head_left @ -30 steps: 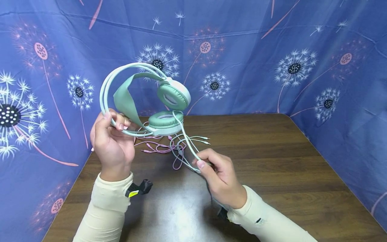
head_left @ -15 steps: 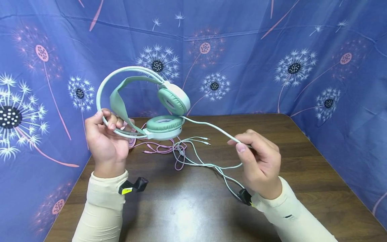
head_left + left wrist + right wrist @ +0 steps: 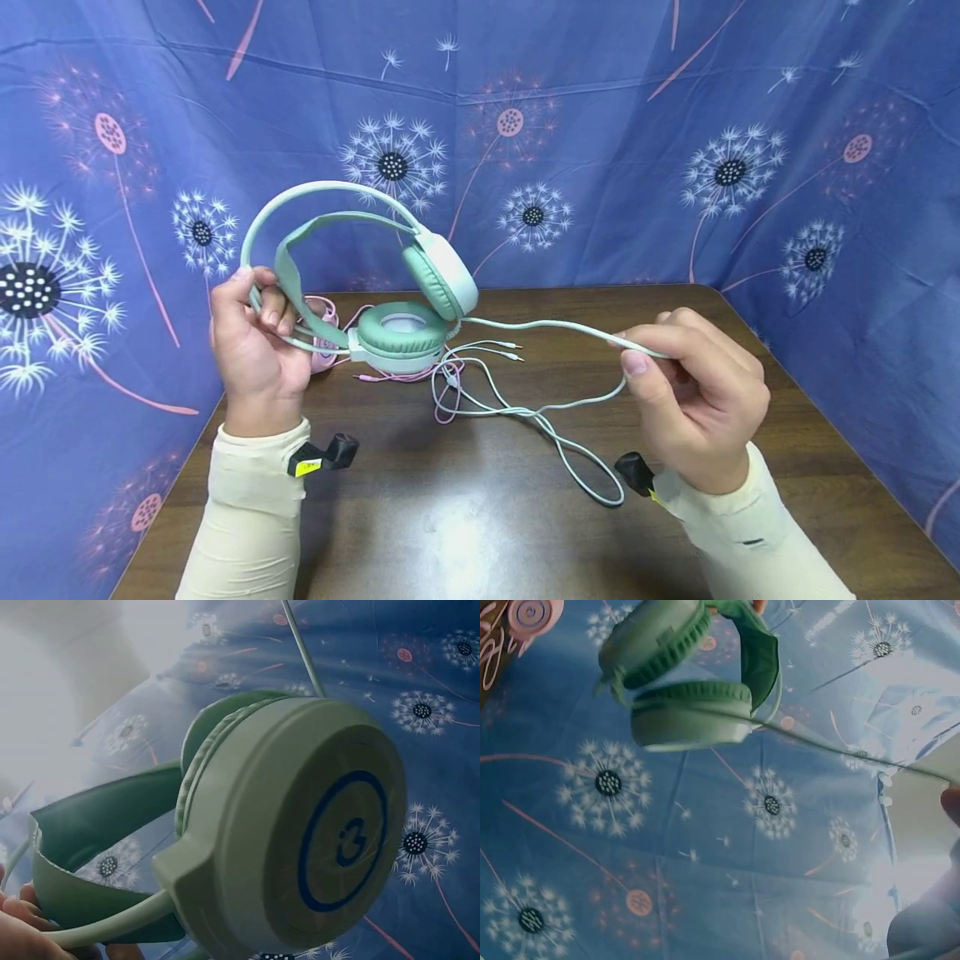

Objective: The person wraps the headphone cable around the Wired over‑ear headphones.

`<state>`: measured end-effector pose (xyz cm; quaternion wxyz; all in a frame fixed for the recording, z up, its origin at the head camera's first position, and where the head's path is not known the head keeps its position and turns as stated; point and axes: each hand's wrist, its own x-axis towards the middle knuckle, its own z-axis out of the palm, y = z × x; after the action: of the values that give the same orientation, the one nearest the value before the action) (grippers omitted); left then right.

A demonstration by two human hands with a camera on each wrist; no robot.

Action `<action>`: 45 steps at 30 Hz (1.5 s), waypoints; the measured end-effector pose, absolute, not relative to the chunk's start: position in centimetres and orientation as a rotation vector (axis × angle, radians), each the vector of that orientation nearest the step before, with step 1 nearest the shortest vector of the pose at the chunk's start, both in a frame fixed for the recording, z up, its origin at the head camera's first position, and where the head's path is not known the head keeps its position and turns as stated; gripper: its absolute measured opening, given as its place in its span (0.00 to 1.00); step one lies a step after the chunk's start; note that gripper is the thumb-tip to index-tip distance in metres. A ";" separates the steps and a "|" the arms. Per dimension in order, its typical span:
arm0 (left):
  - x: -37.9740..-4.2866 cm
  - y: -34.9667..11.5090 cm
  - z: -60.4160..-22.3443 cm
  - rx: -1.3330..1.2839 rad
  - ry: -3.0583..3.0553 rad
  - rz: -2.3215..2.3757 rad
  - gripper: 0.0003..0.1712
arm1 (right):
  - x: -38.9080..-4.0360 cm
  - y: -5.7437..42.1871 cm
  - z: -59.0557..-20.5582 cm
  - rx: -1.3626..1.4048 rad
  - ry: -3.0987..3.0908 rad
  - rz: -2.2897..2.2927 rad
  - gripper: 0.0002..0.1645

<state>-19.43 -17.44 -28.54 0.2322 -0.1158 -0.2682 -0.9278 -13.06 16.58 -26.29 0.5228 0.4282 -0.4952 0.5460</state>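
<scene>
The left hand (image 3: 258, 358) curls closed round the headband (image 3: 330, 186) of the green headphones (image 3: 450, 275), while right of the headphones the right hand (image 3: 701, 392) pinches their cable (image 3: 555, 324).

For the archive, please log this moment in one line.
left hand: grips mint padded headphones; right hand: pinches thin mint cable; pink cable: on brown wood-grain table

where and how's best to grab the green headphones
Probably by the slim outer headband, coming from the left in the head view, where the left hand holds it. That arc is thin enough to pinch; the bulkier ear cups sit at the right end, where the cable runs off to the right hand.
</scene>
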 end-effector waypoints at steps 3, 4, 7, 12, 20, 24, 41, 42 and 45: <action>-19.5 -17.1 -28.8 -0.349 -0.858 -2.495 0.12 | -13.5 16.9 -26.1 1.104 -1.251 1.171 0.10; -19.5 -17.0 -28.8 -0.357 -0.882 -2.494 0.12 | -13.6 17.0 -26.0 1.138 -1.276 1.125 0.10; -19.6 -16.8 -29.1 -0.359 -0.894 -2.555 0.12 | -14.0 17.0 -25.4 1.236 -1.346 1.004 0.08; -19.8 -16.1 -29.6 -0.313 -1.004 -2.556 0.13 | -14.6 16.1 -23.7 1.339 -1.410 0.843 0.07; -19.7 -14.3 -30.5 -0.391 -1.193 -2.535 0.13 | -15.3 13.2 -21.3 1.353 -1.450 0.700 0.10; -19.6 -13.3 -30.7 -0.407 -1.275 -2.524 0.14 | -15.8 12.3 -20.9 1.319 -1.474 0.674 0.12; -18.0 -11.3 -30.5 -0.550 -1.423 -2.311 0.13 | -17.7 10.9 -21.5 1.233 -1.536 0.571 0.11; -17.9 -11.3 -30.4 -0.558 -1.417 -2.320 0.13 | -17.8 11.0 -21.5 1.208 -1.533 0.585 0.12; -17.7 -11.5 -30.2 -0.568 -1.410 -2.341 0.17 | -18.5 11.5 -21.6 1.110 -1.521 0.659 0.13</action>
<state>-17.69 -11.49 -30.20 0.1741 -0.2003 -0.4975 -0.8259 -18.47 11.49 -21.62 0.5424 0.4675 -0.6404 0.2777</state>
